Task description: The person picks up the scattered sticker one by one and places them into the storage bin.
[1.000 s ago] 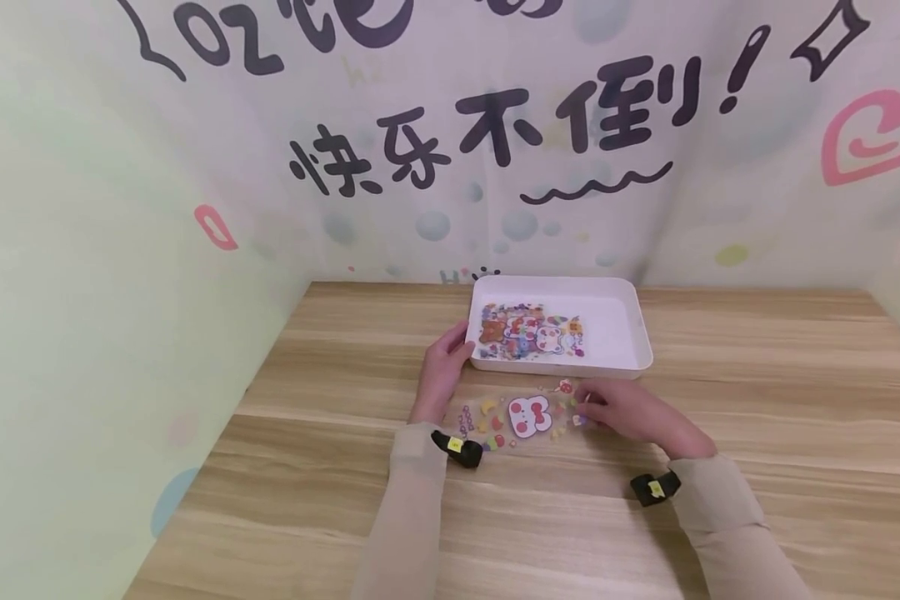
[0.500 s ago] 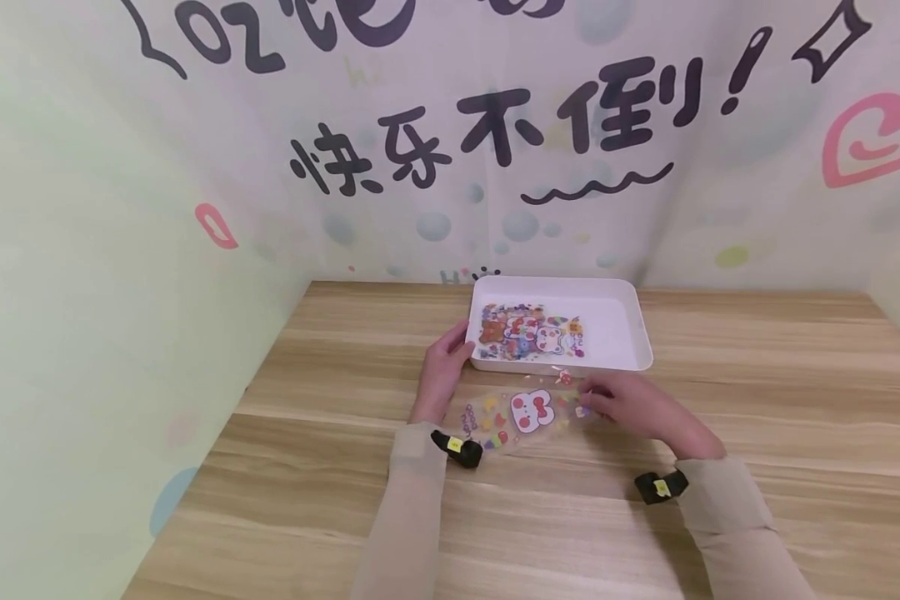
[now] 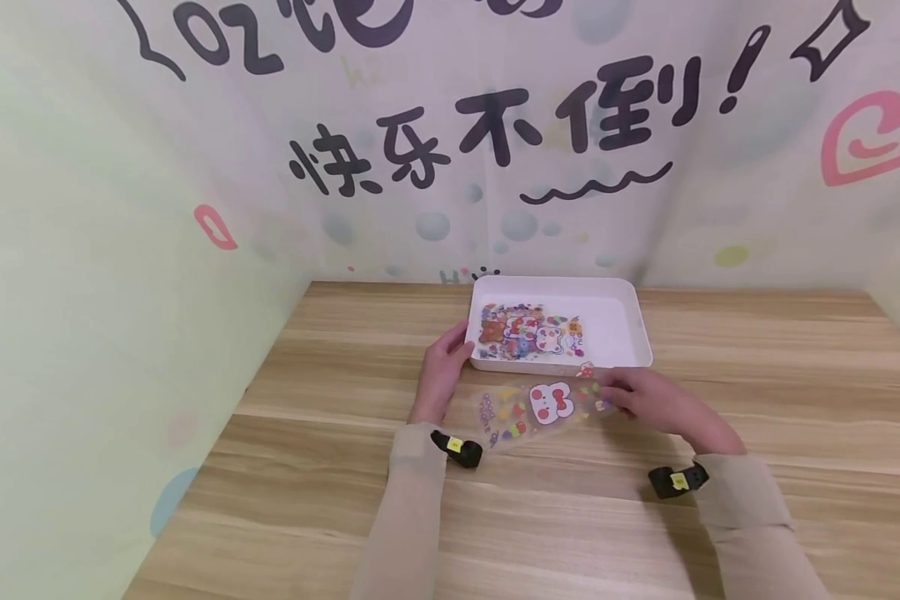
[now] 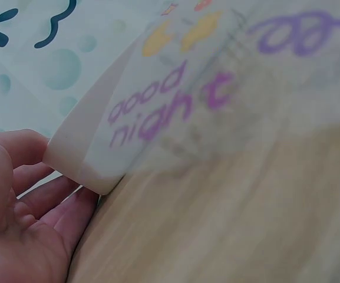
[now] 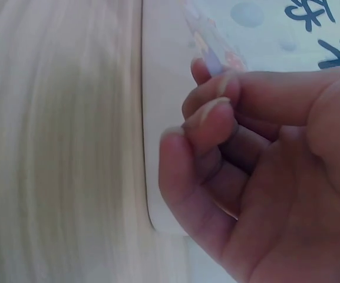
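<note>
My right hand [image 3: 656, 406] pinches the right end of a clear plastic sheet [image 3: 552, 402] printed with a white rabbit, small fruits and purple lettering. The sheet slants above the table, just in front of a white tray [image 3: 617, 327]. "Good night" shows on the sheet [image 4: 208, 109] in the left wrist view, where it overlaps the tray. At the tray's left side, my left hand [image 3: 441, 371] grips the wall, thumb near the front corner. In the right wrist view, thumb and forefinger meet at the sheet's edge [image 5: 212, 41].
Several similar printed clear sheets [image 3: 521, 329] lie overlapping in the left part of the tray. The wood-grain table [image 3: 345, 500] reaches back to a white cloth backdrop [image 3: 390, 250] with large black writing. A pale wall covering stands at the left.
My right hand has moved to the right with the sheet, lifting it off the table; its left end has drawn away from my left wrist. My left hand stays on the tray.
</note>
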The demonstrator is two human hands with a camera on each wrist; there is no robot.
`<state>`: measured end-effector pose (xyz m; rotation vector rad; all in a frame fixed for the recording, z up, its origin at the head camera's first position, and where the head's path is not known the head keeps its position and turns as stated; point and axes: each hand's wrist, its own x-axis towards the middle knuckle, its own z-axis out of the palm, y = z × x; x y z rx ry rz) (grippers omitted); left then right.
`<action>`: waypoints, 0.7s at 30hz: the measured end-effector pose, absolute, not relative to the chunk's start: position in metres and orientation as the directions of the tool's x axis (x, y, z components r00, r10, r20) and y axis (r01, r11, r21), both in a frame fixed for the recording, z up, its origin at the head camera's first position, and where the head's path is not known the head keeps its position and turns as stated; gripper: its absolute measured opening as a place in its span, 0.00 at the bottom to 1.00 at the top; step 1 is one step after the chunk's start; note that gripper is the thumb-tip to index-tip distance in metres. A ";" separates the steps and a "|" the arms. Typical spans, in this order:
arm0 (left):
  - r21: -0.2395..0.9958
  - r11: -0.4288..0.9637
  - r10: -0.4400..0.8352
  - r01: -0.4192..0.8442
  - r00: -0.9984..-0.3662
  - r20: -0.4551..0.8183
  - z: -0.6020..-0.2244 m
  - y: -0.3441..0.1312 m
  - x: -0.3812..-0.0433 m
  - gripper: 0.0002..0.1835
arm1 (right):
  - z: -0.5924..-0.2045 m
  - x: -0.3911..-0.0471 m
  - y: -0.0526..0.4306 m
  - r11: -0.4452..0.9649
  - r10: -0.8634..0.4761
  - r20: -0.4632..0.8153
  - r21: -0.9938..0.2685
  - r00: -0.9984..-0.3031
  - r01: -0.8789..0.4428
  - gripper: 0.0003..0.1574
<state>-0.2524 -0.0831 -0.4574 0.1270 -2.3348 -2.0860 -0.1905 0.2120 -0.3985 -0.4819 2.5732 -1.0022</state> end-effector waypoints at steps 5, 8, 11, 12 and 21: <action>0.991 0.120 -0.066 -0.063 -0.996 -0.055 -0.457 -0.084 -0.253 0.20 | -0.397 -0.190 0.219 0.683 -0.410 -0.198 -0.713 -0.890 -0.156 0.10; 0.991 0.120 -0.064 -0.053 -0.997 -0.045 -0.457 -0.084 -0.253 0.20 | -0.398 -0.191 0.221 0.683 -0.404 -0.203 -0.716 -0.892 -0.146 0.11; 0.992 0.120 -0.063 -0.039 -0.998 -0.031 -0.458 -0.084 -0.253 0.20 | -0.398 -0.193 0.224 0.681 -0.403 -0.195 -0.716 -0.894 -0.151 0.12; 0.992 0.120 -0.063 -0.035 -0.998 -0.028 -0.458 -0.084 -0.254 0.20 | -0.397 -0.193 0.225 0.682 -0.403 -0.191 -0.715 -0.895 -0.154 0.13; 0.993 0.115 -0.060 -0.036 -0.998 -0.029 -0.459 -0.084 -0.254 0.20 | -0.396 -0.192 0.230 0.656 -0.383 -0.154 -0.739 -0.911 -0.151 0.14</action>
